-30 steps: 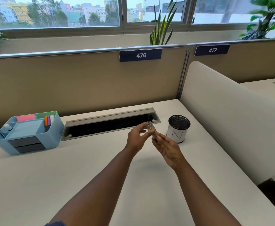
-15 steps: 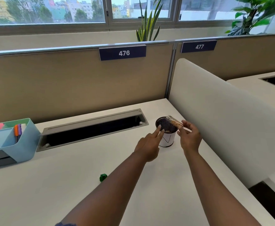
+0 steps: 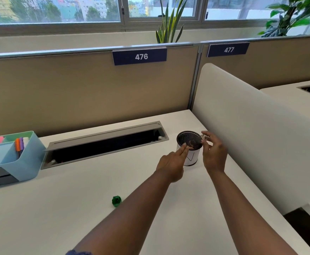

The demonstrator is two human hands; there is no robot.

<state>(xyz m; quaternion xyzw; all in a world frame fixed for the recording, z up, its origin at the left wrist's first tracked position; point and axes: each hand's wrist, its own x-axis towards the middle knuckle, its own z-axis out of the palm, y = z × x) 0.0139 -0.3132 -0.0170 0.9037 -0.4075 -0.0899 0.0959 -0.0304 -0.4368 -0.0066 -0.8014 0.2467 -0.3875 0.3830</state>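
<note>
The small clear piece [image 3: 196, 141] hangs tilted over the mouth of the mesh-lined cup [image 3: 192, 158], toward the rim's 3 o'clock side. The right hand [image 3: 215, 155] pinches it between thumb and fingertips. A second ago both hands held the piece together, short of the cup. Since then the right hand has carried it over the opening alone. The left hand [image 3: 170, 162] has let go, and its straightened first two fingers touch the cup's rim at about 8 o'clock, seemingly to steady it. That suggests the piece is being emptied into the cup, though its contents are too blurred to tell. A green part [image 3: 116, 201] lies on the desk [image 3: 67, 218] at the cup's 7 o'clock, well apart. The cable slot [image 3: 104, 142] and blue tray [image 3: 25, 161] sit toward 9 o'clock, and the white divider [image 3: 261, 135] stands at 3.
</note>
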